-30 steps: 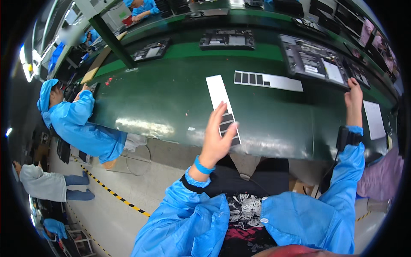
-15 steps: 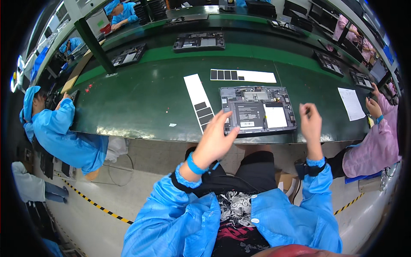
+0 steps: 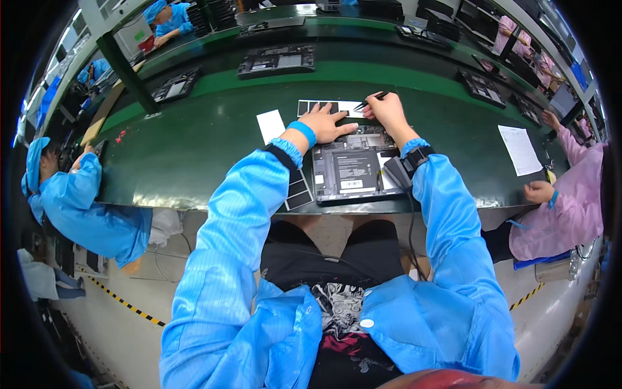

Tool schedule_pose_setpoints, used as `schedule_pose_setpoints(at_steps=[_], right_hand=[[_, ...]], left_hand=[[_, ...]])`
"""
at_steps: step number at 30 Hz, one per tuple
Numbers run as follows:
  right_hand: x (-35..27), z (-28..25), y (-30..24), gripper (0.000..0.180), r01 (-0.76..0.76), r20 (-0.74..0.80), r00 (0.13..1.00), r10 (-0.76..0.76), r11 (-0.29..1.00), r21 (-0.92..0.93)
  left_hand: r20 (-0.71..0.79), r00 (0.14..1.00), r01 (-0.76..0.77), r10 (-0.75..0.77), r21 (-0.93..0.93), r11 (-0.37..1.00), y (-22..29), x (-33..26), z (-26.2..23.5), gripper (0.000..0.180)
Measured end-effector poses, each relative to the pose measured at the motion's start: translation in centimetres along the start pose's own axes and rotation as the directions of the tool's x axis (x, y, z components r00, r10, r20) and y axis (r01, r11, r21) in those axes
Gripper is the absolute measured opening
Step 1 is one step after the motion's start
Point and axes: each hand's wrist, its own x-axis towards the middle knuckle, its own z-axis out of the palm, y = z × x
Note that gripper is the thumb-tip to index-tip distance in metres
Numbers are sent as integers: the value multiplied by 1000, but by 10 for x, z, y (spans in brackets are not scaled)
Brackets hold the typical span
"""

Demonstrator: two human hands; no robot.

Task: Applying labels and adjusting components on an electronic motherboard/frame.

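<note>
An opened laptop base (image 3: pixel 329 162) with its dark battery (image 3: pixel 355 170) exposed lies at the table's near edge, below my hands. Just beyond it is a white backing strip (image 3: pixel 354 111) carrying black rectangular pads. My left hand (image 3: pixel 322 124) rests on that strip with fingers spread, partly covering it. In my right hand (image 3: pixel 390 115) are black tweezers (image 3: pixel 369 102), their tips over the strip's right part. A second white strip (image 3: pixel 270 122) with black pads stands to the left of the laptop base, its middle hidden by my left forearm.
More opened laptop bases (image 3: pixel 276 61) sit along the far side of the green table (image 3: pixel 207 136). A printed sheet (image 3: pixel 518 150) lies at the right. One person in blue (image 3: pixel 97 207) works at the left, another in pink (image 3: pixel 557 214) at the right. A green post (image 3: pixel 129 78) rises at the back left.
Both hands have moved forward over the laptop base to the far strip. My left hand now lies on it, and tweezers now show in my right hand. The view has shifted slightly.
</note>
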Motion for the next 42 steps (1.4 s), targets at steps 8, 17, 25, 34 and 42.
schedule_pose_setpoints(at_steps=[8, 17, 25, 34, 42], right_hand=[[-4, 3, -5, 20, 58, 8, 998, -57, 996, -75], [-1, 4, -2, 21, 118, 29, 993, -116, 987, -111], [-22, -46, -45, 24, 42, 71, 995, -69, 940, 339], [-65, -80, -25, 27, -149, 168, 980, 111, 960, 237], [-51, -90, 1, 27, -146, 208, 976, 61, 893, 425]], left_hand=[[-34, 998, 48, -49, -40, 998, 4, -2, 3, 80], [-46, 997, 60, -58, 40, 997, 11, -2, 1, 75], [-182, 983, 22, 9, 164, 986, 2, -4, 5, 75], [-232, 954, 13, -187, -595, 804, 43, -10, -17, 37], [-101, 985, 45, -142, -640, 767, 46, -12, -11, 28]])
